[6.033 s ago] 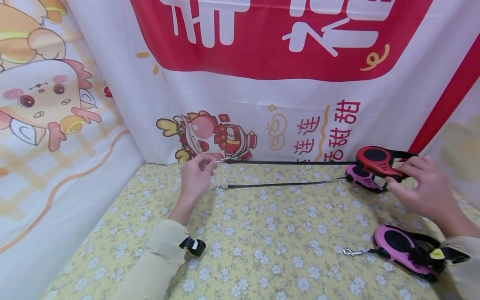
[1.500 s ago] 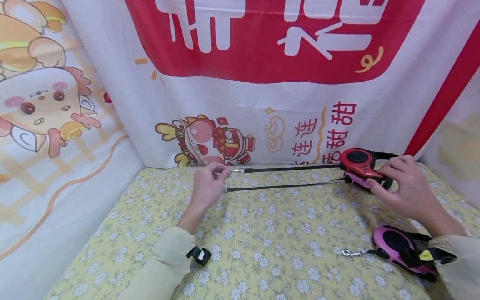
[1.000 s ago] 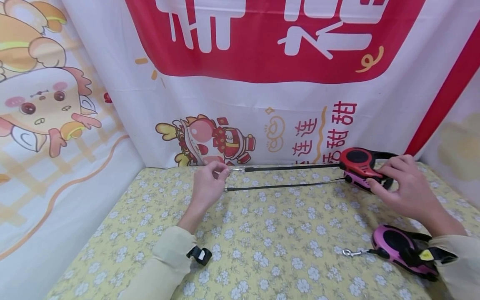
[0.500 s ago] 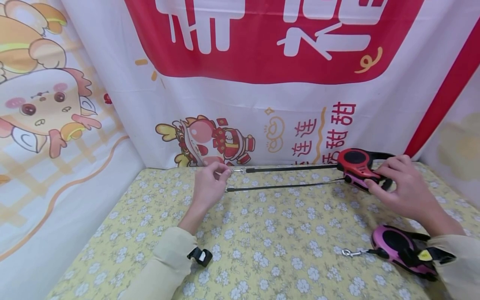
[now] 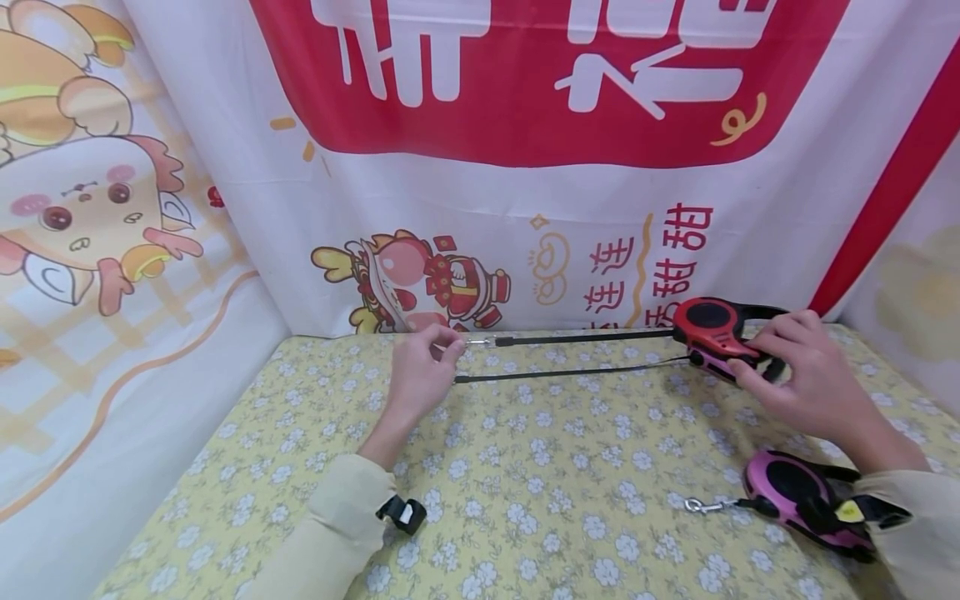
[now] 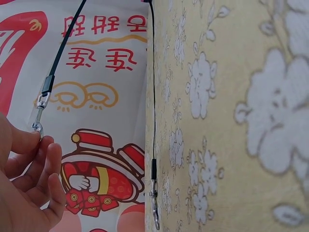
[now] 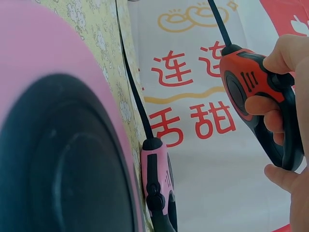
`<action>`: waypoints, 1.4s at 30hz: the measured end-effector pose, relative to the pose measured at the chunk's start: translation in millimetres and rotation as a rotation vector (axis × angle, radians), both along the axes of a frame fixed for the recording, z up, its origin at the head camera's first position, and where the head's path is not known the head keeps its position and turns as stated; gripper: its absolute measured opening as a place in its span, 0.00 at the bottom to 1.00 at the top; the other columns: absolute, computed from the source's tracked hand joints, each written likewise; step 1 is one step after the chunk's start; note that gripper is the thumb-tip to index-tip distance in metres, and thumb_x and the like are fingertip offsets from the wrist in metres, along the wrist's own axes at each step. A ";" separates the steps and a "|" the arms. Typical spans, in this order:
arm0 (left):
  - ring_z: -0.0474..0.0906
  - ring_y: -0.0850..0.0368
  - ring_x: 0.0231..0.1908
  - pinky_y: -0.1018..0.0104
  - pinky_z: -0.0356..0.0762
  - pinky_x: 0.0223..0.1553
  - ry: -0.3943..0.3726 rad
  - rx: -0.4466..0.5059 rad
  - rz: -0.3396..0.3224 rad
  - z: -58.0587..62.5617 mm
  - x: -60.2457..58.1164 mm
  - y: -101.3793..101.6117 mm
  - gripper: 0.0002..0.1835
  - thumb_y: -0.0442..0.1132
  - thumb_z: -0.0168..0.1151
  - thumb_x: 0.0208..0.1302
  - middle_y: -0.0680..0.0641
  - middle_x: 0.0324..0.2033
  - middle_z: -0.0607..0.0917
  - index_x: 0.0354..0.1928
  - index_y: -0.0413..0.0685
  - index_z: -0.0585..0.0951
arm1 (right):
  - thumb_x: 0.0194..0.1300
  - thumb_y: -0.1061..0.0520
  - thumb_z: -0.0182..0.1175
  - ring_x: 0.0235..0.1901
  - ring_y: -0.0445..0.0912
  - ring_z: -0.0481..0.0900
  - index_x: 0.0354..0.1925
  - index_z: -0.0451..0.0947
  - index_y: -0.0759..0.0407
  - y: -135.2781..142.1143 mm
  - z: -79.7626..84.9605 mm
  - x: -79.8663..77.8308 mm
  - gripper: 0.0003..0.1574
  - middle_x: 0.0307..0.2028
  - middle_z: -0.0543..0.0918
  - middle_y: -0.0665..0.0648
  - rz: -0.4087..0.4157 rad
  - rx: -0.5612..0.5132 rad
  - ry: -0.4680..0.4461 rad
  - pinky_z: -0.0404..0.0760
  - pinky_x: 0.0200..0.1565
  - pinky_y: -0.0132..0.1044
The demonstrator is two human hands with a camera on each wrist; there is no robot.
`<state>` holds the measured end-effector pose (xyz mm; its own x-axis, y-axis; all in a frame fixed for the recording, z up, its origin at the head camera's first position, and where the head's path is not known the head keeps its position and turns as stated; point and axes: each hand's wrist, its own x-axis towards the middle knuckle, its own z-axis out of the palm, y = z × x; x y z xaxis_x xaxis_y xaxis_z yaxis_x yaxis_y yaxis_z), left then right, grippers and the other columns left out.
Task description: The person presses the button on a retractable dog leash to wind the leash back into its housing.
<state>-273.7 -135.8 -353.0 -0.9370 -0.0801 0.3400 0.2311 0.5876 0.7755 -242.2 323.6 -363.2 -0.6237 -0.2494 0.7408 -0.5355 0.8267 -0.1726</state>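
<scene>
My left hand (image 5: 422,367) pinches the metal snap hook (image 6: 39,116) of a red retractable dog leash (image 5: 707,321) between thumb and fingertips. Its black strap (image 5: 585,338) runs out, nearly straight, to the red and black casing. At the other end my right hand (image 5: 813,375) holds that casing by its black handle, fingers curled round it in the right wrist view. A pink retractable leash (image 7: 157,174) lies on the table just below the red one. Its thin black strap (image 5: 555,374) stretches left across the cloth, ending in a metal hook (image 6: 154,208) partly behind my left hand in the head view.
A second pink leash (image 5: 783,487) lies nearer me by my right sleeve, its silver hook (image 5: 705,505) pointing left. Flowered yellow cloth (image 5: 540,500) covers the table. Printed white curtains (image 5: 525,250) hang close behind and to the left.
Since six seconds ago, my left hand has shifted right with the hook, and my right hand has brought the red casing left, over the pink one. In the last second they barely moved.
</scene>
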 end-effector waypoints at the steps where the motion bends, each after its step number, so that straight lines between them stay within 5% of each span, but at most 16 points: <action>1: 0.83 0.54 0.34 0.63 0.82 0.34 -0.001 0.001 -0.001 0.1 -0.1 0.1 0.06 0.40 0.66 0.75 0.46 0.37 0.89 0.45 0.47 0.88 | 0.55 0.54 0.75 0.45 0.58 0.68 0.31 0.86 0.66 -0.1 -0.2 -0.1 0.15 0.39 0.82 0.66 0.002 0.000 0.001 0.64 0.45 0.50; 42: 0.82 0.54 0.35 0.63 0.81 0.35 -0.002 -0.011 -0.034 -1.7 4.8 5.8 0.06 0.39 0.65 0.75 0.47 0.40 0.89 0.47 0.48 0.87 | 0.49 0.60 0.77 0.44 0.52 0.66 0.33 0.87 0.64 -8.4 0.4 2.4 0.12 0.39 0.83 0.62 -0.002 0.028 -0.023 0.62 0.42 0.41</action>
<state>-268.9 -130.0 -354.7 -0.9398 -0.0439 0.3388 0.2498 0.5882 0.7692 -239.8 315.3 -362.9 -0.6408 -0.2688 0.7191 -0.5300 0.8325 -0.1611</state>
